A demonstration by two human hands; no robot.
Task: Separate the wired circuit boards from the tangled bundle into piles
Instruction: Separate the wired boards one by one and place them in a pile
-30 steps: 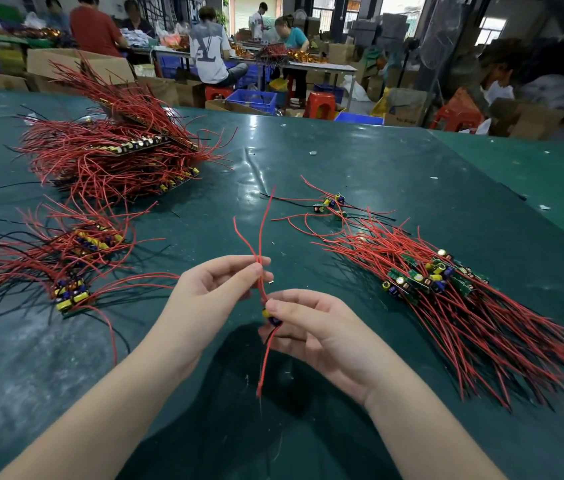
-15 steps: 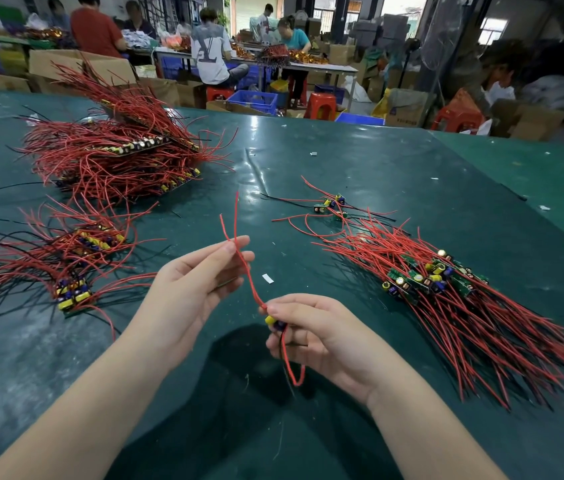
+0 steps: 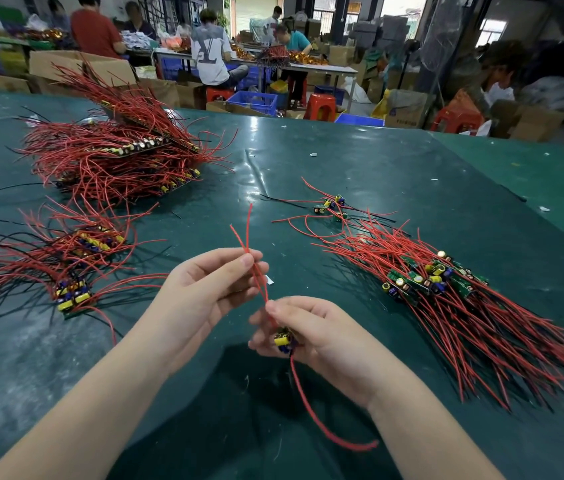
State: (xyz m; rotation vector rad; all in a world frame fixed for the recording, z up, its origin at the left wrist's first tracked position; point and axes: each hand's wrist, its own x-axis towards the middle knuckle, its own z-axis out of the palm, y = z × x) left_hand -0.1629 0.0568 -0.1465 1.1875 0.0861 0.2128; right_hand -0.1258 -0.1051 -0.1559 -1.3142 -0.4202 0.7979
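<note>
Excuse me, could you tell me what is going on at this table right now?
A person is sorting wired circuit boards at a green table. The right hand grips one small board with yellow capacitors, while the left hand pinches its red wires above it. One red lead hangs below the right hand. A tangled bundle lies to the right, with piles to the left: a large far pile and a smaller near pile.

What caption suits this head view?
Left hand pinches red wires while right hand grips a small circuit board.
</note>
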